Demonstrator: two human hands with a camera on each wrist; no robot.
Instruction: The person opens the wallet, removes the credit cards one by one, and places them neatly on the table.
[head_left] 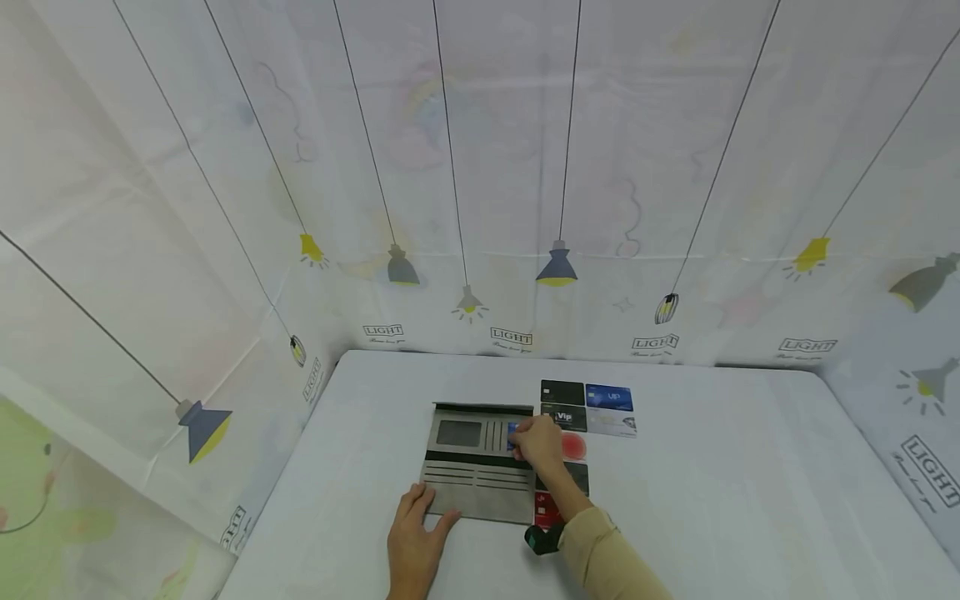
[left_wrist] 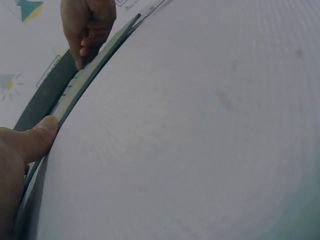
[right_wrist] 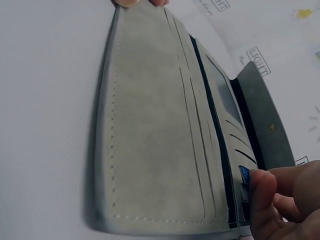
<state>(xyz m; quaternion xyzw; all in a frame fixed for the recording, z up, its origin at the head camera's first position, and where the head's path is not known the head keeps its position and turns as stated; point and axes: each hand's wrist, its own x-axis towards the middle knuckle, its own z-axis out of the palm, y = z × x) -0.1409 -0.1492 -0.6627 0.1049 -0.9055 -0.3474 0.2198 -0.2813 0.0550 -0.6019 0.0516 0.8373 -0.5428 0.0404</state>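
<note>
An unfolded grey wallet point(head_left: 480, 498) lies on the white table, with card slots and a dark see-through window showing. At its upper right slots, my right hand point(head_left: 539, 442) pinches a blue card point(right_wrist: 244, 175), which sits partly inside a slot. My left hand point(head_left: 417, 533) rests at the wallet's lower left corner. In the left wrist view the left thumb point(left_wrist: 46, 131) lies on the wallet's edge; the other left fingers are mostly hidden there. The wallet's flap point(right_wrist: 265, 120) with a small snap stands raised in the right wrist view.
Right of the wallet lie several cards: a black card point(head_left: 562, 392), a blue VIP card point(head_left: 609, 397), a black Vip card point(head_left: 573, 417), a silver card point(head_left: 611, 422) and a red card point(head_left: 545, 507), partly under the right arm. A patterned cloth wall point(head_left: 480, 200) stands behind the table.
</note>
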